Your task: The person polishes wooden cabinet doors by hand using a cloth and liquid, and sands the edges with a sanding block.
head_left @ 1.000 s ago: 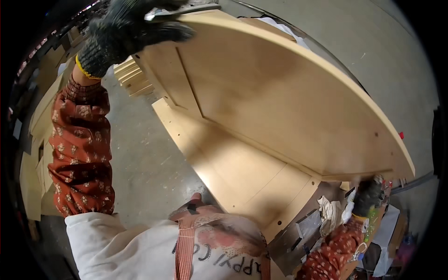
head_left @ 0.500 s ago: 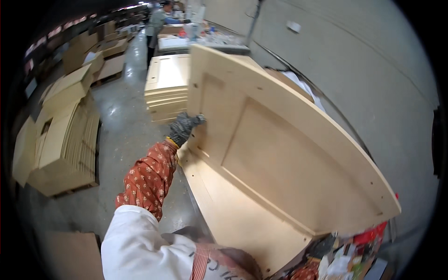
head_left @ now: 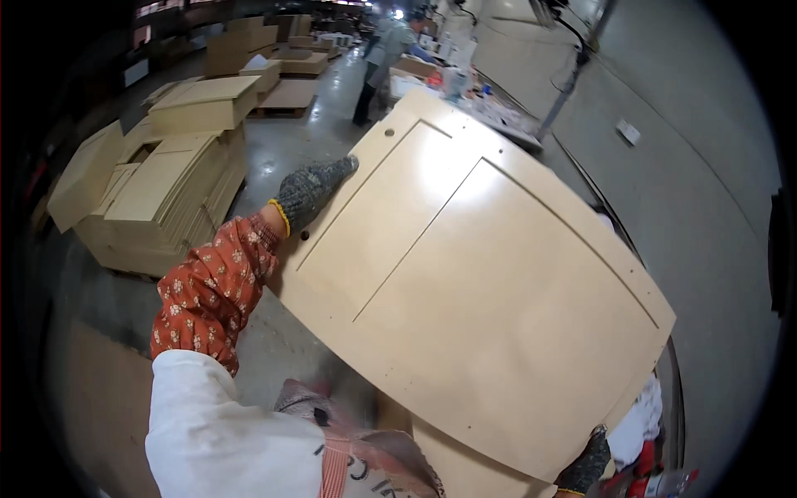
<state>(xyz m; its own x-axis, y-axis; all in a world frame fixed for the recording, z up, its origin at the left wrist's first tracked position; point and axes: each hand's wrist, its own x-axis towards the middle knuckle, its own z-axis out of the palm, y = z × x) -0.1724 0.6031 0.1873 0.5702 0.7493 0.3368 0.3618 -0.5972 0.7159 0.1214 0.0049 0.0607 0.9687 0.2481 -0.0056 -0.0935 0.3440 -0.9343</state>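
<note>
A large pale wooden panel (head_left: 465, 290) with shallow grooves and small holes is held up in front of me, its broad face tilted toward me. My left hand (head_left: 314, 189), in a dark grey knit glove with a yellow cuff, grips its left edge, thumb over the face and the other fingers hidden behind. My right hand (head_left: 586, 466), gloved alike, holds the panel's lower right corner; only part of it shows. Beneath the near edge lies another pale panel (head_left: 465, 461), mostly covered.
At left, a stack of pale panels (head_left: 166, 191) stands on the floor, with more boards (head_left: 295, 62) farther back. A person (head_left: 388, 58) works by a cluttered table (head_left: 506, 112) ahead. A grey wall (head_left: 689, 158) runs along the right. A plastic bottle (head_left: 664, 483) lies at lower right.
The panel has swung from standing steeply on edge to a flatter tilt, its grooved face now toward me. My right hand has come into view at its corner. The view has turned left.
</note>
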